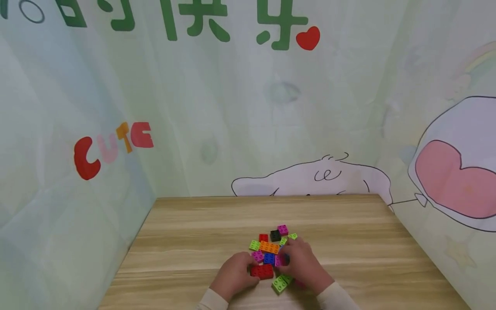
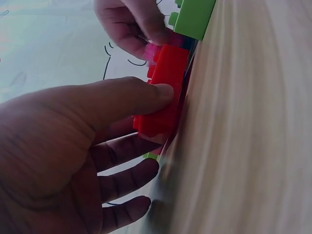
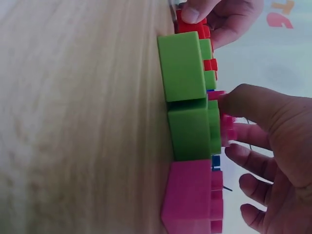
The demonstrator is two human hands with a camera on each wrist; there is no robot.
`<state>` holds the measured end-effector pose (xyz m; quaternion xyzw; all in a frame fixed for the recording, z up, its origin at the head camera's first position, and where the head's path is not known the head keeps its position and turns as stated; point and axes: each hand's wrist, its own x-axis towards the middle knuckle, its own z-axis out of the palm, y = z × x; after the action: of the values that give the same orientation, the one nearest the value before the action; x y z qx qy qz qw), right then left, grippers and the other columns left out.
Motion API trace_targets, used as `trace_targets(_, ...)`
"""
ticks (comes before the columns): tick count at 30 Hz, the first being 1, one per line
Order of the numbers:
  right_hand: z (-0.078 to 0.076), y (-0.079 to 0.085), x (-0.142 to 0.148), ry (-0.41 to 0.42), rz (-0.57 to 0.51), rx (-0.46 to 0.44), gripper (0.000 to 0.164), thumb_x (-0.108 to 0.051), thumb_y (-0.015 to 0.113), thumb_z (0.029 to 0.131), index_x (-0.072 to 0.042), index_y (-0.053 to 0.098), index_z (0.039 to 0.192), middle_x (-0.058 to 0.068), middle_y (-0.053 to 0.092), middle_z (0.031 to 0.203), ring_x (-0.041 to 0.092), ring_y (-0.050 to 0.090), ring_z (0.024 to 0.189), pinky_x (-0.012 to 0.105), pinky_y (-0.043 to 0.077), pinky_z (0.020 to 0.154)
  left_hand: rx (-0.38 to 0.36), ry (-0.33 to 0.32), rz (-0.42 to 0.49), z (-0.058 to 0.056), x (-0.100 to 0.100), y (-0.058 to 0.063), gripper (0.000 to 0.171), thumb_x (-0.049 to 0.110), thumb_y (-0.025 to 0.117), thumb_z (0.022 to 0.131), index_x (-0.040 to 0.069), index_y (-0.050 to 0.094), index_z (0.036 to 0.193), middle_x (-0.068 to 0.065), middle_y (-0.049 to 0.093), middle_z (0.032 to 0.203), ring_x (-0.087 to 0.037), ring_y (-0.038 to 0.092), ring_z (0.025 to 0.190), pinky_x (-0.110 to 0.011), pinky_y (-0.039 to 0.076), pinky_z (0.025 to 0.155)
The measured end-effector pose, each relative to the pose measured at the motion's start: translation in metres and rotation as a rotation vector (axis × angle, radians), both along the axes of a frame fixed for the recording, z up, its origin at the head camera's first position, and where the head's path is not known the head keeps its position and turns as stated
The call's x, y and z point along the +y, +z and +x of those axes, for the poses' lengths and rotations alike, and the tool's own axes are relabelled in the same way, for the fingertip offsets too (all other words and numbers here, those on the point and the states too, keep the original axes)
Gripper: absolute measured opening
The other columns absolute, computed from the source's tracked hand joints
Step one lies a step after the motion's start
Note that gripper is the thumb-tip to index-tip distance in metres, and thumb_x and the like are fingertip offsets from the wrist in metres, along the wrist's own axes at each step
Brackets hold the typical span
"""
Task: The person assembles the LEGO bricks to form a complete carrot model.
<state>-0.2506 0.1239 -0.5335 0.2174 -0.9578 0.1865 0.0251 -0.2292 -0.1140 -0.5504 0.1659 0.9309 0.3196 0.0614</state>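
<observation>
Red toy brick [image 1: 262, 271]: pinched between your left hand's [image 1: 234, 275] thumb and fingers, right of the palm, well short of the worktop's [image 1: 186, 232] far edge. Your right hand [image 1: 305, 263] pinches a magenta brick [image 3: 227, 132]; lime-green brick [image 1: 279, 285] nearby.

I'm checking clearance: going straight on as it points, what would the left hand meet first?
Besides the red block it pinches, the left hand would probably meet the nearest magenta block first, though depth there is hard to judge.
</observation>
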Motion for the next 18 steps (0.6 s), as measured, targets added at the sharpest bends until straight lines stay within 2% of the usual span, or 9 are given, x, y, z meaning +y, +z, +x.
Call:
trace_targets(5,0.0002,0.0038,-0.0005,-0.011,-0.028,-0.009,0.035,-0.038,0.091,0.076,-0.017,0.078,0.101,-0.007,0.07,0.096,0.017,0.054,0.091,0.044,0.047,0.085,0.008,-0.001,-0.007,-0.0003,-0.0016,-0.0004,0.032,0.027,0.092,0.072,0.015,0.08,0.099,0.008,0.069,0.094,-0.014,0.063,0.089,-0.045,0.055,0.088)
trace_targets(12,-0.0015,0.0011,-0.0065,0.001,0.035,-0.034,0.03,-0.036,0.092,0.075,-0.017,0.079,0.095,-0.008,0.064,0.089,0.016,0.052,0.083,0.044,0.046,0.082,0.006,0.003,0.009,-0.0008,-0.0037,-0.0031,0.031,0.027,0.092,0.072,0.015,0.079,0.098,0.008,0.068,0.094,-0.014,0.063,0.088,-0.045,0.055,0.087)
trace_targets(18,-0.0038,0.0023,-0.0085,-0.014,0.02,-0.097,0.029,-0.037,0.091,0.076,-0.016,0.08,0.093,-0.008,0.064,0.086,0.014,0.055,0.082,0.045,0.049,0.083,0.014,0.0,0.006,0.0009,-0.003,-0.003,0.03,0.028,0.092,0.072,0.017,0.079,0.096,0.01,0.067,0.092,-0.011,0.061,0.086,-0.042,0.055,0.086)
